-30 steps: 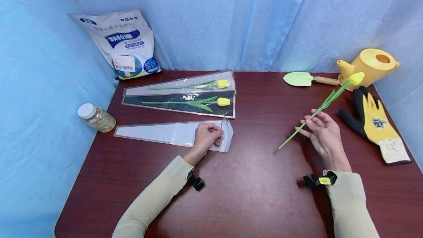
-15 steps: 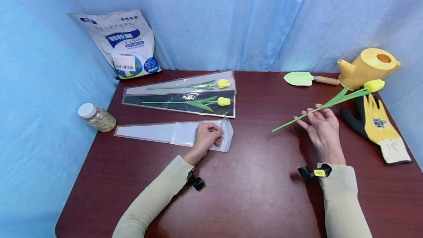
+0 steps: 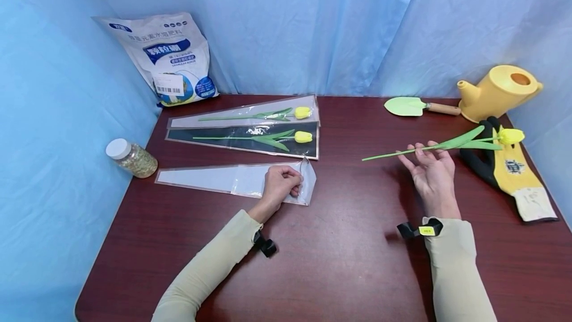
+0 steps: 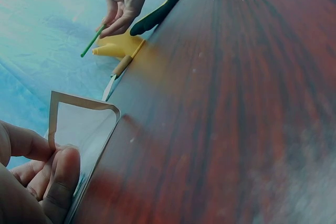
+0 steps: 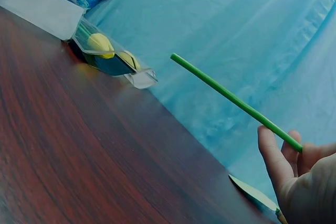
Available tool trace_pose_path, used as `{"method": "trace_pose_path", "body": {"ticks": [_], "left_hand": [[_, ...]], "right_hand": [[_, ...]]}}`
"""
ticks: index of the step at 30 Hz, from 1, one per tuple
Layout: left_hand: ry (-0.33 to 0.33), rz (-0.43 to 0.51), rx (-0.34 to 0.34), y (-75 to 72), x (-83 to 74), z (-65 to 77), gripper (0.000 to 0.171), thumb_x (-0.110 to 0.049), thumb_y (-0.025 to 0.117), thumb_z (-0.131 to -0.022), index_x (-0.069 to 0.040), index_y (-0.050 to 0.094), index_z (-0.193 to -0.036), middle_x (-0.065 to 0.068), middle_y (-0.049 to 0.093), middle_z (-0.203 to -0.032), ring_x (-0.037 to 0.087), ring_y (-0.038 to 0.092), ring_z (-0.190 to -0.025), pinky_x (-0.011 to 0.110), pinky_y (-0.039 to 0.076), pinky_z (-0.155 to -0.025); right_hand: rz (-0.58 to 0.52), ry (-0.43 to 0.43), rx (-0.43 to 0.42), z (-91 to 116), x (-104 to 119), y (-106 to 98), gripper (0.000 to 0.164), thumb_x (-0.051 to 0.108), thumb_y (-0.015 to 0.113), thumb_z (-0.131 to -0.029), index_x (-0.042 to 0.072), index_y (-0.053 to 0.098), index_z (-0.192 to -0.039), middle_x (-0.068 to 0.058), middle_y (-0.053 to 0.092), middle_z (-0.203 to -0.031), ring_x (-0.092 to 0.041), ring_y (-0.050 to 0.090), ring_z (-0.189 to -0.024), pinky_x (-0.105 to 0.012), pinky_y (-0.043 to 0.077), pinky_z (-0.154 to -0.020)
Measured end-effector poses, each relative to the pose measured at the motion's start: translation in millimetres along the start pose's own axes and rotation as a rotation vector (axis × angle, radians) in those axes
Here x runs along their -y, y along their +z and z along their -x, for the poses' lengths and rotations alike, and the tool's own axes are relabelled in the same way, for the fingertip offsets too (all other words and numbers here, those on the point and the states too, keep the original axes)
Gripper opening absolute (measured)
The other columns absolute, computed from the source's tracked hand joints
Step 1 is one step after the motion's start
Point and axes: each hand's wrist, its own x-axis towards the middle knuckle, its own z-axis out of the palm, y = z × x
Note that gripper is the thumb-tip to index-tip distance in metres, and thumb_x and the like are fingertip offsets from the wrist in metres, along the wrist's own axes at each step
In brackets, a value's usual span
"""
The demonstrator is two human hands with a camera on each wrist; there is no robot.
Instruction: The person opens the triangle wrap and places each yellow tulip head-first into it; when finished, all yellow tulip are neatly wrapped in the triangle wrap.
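Observation:
My left hand (image 3: pixel 280 186) pinches the wide end of a long tapered flower sleeve (image 3: pixel 210 179), white with a clear front. In the left wrist view the lifted edge of the sleeve (image 4: pixel 84 100) stands up from the table between thumb and fingers. On the right, my right hand (image 3: pixel 433 178) holds a yellow tulip (image 3: pixel 464 141) by its green stem, thumb against fingers. The bloom points right and the bare stem end points left, raised above the table. In the right wrist view the stem (image 5: pixel 226 94) slants up toward the sleeves.
Two sleeves, one white (image 3: pixel 183 122) and one dark (image 3: pixel 178 135), each with a yellow tulip inside, lie behind. A fertilizer bag (image 3: pixel 174 63) and a lidded jar (image 3: pixel 134 159) stand left. A trowel (image 3: pixel 404 107), yellow watering can (image 3: pixel 496 94) and work glove (image 3: pixel 520 173) are at right.
The tulip has turned from a steep slant to nearly level, its bloom swinging down and right, its stem end up and left. My right hand shifted slightly left. The left hand stayed put.

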Motion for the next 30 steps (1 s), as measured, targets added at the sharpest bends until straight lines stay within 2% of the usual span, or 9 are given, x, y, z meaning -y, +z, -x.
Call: {"method": "trace_pose_path", "body": {"ticks": [6,15,20,30], "left_hand": [[0.005,0.006,-0.002,0.2,0.1,0.4,0.01,0.001,0.067,-0.084,0.011,0.071,-0.085,-0.003,0.06,-0.055,0.005,0.056,-0.042,0.021,0.051,-0.043],[0.003,0.009,0.005,0.3,0.9,-0.2,0.01,0.003,0.067,-0.085,0.012,0.071,-0.086,0.0,0.062,-0.056,0.005,0.056,-0.043,0.02,0.05,-0.044],[0.002,0.013,0.008,0.3,1.8,-0.7,0.01,0.003,0.067,-0.084,0.012,0.07,-0.087,0.0,0.062,-0.056,0.005,0.056,-0.043,0.02,0.051,-0.044],[0.006,0.022,0.008,-0.3,-0.1,0.8,0.01,0.002,0.067,-0.084,0.012,0.07,-0.086,-0.004,0.06,-0.054,0.005,0.055,-0.042,0.02,0.05,-0.043]], "right_hand": [[-0.039,0.007,-0.01,1,-3,1,0.031,-0.023,0.047,-0.091,0.005,0.048,-0.104,-0.017,0.057,-0.09,-0.035,0.065,-0.086,-0.061,0.059,-0.069],[-0.108,-0.019,-0.05,2,-5,2,0.029,-0.023,0.046,-0.091,0.004,0.049,-0.101,-0.02,0.061,-0.081,-0.037,0.066,-0.08,-0.063,0.058,-0.068],[-0.145,-0.051,-0.075,2,-8,2,0.028,-0.024,0.046,-0.091,0.003,0.051,-0.097,-0.02,0.059,-0.08,-0.036,0.065,-0.08,-0.063,0.058,-0.068],[-0.173,-0.135,-0.137,4,-13,6,0.029,-0.023,0.044,-0.093,0.005,0.05,-0.098,-0.017,0.058,-0.08,-0.034,0.066,-0.082,-0.06,0.06,-0.065]]}}
